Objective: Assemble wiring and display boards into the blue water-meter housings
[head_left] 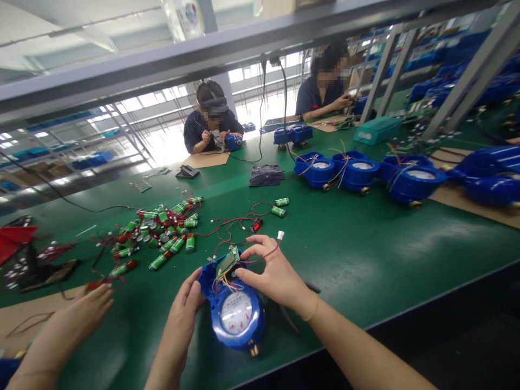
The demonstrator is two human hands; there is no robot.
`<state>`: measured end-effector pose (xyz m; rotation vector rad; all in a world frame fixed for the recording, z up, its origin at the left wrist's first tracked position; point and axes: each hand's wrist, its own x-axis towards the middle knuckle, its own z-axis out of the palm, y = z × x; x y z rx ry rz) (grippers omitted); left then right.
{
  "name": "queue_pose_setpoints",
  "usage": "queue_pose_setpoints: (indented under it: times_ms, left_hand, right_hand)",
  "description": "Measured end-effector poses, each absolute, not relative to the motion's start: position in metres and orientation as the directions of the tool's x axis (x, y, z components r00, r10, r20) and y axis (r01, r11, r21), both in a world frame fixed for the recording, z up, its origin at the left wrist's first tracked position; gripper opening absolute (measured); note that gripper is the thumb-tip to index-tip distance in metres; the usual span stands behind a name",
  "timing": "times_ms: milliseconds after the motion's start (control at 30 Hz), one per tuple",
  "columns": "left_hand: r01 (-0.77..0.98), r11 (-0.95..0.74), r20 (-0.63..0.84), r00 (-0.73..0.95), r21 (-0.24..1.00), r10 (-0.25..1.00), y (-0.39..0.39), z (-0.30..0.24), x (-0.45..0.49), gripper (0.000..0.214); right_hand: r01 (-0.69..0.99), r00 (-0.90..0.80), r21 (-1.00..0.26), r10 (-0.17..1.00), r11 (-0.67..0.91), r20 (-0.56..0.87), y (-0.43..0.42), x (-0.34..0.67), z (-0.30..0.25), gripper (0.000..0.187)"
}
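A blue water meter [235, 317] with a white dial lies on the green table near the front edge, its top open, with a small circuit board [227, 262] and coloured wires showing. My left hand [182, 314] grips the meter's left side, thumb against the housing. My right hand [276, 276] is over the meter's upper right, its fingers pinched on a red wire [266, 257] that ends in a white connector [280, 235]. More red wires run from the meter to a small red digit display [257, 225].
A pile of green batteries with red leads [162, 233] lies to the left, two more [280, 207] behind. Another person's hand [87, 311] rests at the far left. A row of blue meters [359, 170] stands at the right. Two people work across the table.
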<state>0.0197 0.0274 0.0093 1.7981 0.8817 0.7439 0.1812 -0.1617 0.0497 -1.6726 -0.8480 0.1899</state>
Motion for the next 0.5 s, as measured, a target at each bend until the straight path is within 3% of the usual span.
queue_pose_setpoints:
  times_ms: [100, 167, 333, 500]
  left_hand:
    - [0.223, -0.048, -0.101, 0.613, 0.974, 0.784, -0.004, 0.017, 0.030, 0.050]
    - [0.216, 0.024, -0.158, 0.627, 0.976, 0.763, -0.010, 0.025, 0.032, 0.056]
    - [0.241, -0.036, -0.136, 0.655, 0.970, 0.743, -0.005, 0.031, 0.028, 0.071]
    - [0.224, -0.104, -0.073, 0.662, 0.969, 0.746, -0.001, 0.032, 0.025, 0.063]
  right_hand:
    - [0.415, 0.739, -0.906, 0.612, -0.081, 0.284, -0.155, 0.179, 0.053, 0.024]
    - [0.415, 0.753, -0.905, 0.592, -0.092, 0.286, -0.149, 0.178, 0.055, 0.025]
    - [0.418, 0.763, -0.904, 0.575, -0.089, 0.297, -0.140, 0.176, 0.057, 0.027]
    - [0.395, 0.789, -0.919, 0.520, -0.020, 0.328, -0.142, 0.175, 0.056, 0.019]
